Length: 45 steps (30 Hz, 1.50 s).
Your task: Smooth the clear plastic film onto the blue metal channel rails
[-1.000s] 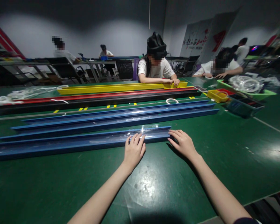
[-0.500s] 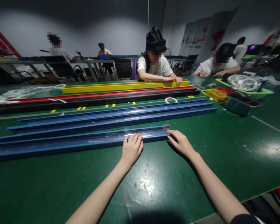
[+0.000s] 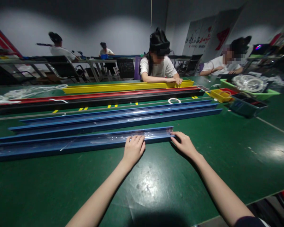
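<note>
A long blue channel rail (image 3: 68, 145) lies across the green table (image 3: 156, 189) in front of me, with clear film or tape glinting along its right part. My left hand (image 3: 133, 149) rests on the near edge of the rail, fingers curled over it. My right hand (image 3: 184, 144) sits at the rail's right end, fingertips touching the end. Neither hand lifts the rail off the table.
Three more blue rails (image 3: 113, 118) lie behind, then black, red and yellow rails (image 3: 123, 87). A person opposite has hands on the yellow rail. A white tape ring (image 3: 174, 101), yellow tray (image 3: 220, 95), dark bin (image 3: 247, 107) and green tray (image 3: 251, 88) stand at right.
My hands stay on the nearest blue rail; the left fingers have curled a little more over its edge. The view shifted slightly. The person at the right has sat up.
</note>
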Available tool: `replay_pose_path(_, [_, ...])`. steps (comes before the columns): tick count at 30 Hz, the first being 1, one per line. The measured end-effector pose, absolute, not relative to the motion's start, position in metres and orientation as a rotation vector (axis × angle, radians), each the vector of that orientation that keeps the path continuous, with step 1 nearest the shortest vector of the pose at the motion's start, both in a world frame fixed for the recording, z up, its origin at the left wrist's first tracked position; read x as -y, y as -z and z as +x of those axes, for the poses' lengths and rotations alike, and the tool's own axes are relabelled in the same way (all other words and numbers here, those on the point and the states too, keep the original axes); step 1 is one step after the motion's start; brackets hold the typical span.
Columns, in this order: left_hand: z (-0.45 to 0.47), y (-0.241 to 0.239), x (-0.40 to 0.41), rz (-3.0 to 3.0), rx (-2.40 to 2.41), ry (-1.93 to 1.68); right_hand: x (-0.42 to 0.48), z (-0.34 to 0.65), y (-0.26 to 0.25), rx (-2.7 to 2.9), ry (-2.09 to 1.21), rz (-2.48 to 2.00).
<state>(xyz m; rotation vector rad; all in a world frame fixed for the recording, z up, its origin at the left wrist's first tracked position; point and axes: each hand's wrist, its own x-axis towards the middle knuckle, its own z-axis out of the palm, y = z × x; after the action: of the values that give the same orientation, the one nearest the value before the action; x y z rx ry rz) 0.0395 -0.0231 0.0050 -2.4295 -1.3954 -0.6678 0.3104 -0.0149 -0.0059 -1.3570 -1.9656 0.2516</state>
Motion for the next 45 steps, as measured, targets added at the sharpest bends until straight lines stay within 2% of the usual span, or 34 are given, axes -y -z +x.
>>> replay_pose_path(22, [0.043, -0.023, 0.019, -2.503, 1.525, 0.406, 0.013, 0.313, 0.005, 1.927, -0.372, -1.449])
replay_pose_path(45, [0.051, -0.025, 0.015, -2.596, 1.541, 0.365, 0.011, 0.319, 0.003, 2.055, -0.24, -1.478])
